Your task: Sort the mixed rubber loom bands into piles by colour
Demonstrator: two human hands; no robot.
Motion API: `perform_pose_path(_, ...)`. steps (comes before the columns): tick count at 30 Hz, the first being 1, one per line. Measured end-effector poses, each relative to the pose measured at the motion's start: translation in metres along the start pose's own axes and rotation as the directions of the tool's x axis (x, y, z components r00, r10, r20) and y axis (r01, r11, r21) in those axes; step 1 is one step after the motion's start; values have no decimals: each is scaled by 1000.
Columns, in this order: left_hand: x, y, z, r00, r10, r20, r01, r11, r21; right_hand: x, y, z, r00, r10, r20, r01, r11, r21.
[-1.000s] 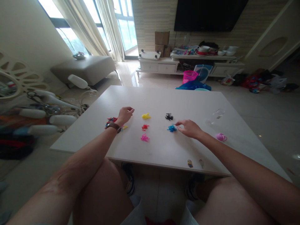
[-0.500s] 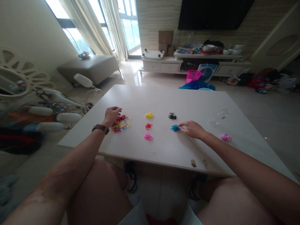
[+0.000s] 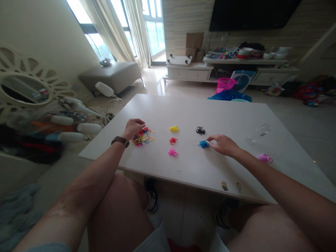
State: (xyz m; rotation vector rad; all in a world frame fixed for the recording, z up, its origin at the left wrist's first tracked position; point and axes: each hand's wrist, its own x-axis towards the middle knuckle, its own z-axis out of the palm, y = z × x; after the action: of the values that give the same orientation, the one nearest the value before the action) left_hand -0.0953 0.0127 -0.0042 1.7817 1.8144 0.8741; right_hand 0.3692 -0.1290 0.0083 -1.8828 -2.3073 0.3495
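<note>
On a white table (image 3: 189, 113), a mixed pile of small, thin, band-like pieces (image 3: 141, 139) in red, yellow, black, pink and blue lies at the left. Over its far edge is my left hand (image 3: 133, 128), fingers loosely bent and apart, with nothing visible in them. My right hand (image 3: 223, 144) rests beside the blue pile (image 3: 203, 144), its thumb and forefinger parted at the pile's right edge. Behind the blue one sits a black pile (image 3: 201, 130). A yellow pile (image 3: 174, 128), a red pile (image 3: 173, 140) and a pink pile (image 3: 173, 152) form a column between my hands.
A clear plastic container (image 3: 263, 130) and a pink-purple object (image 3: 265, 158) lie at the table's right. Two small stickers, one a yellow cartoon figure (image 3: 224, 186), are near the front edge. A lamp with white shades (image 3: 86, 128) stands close to the left side.
The view has turned slightly left, so everything sits farther right. My right thumb and forefinger have parted at the blue pile. My left hand stays over the mixed pile.
</note>
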Motion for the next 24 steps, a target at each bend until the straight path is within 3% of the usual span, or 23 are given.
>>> perform_pose_path(10,-2,-5,17,959,-1,283,-52,982,180,-1,1,-2,1000,-12,0,12,1000,-22)
perform_pose_path(17,-5,4,24,960,-42,277,-43,954,296,-1,-1,-2,1000,-4,11,4,1000,-25)
perform_pose_path(24,-4,4,18,974,-24,226,-6,991,133,-2,0,-2,1000,-25,5,25,999,-19)
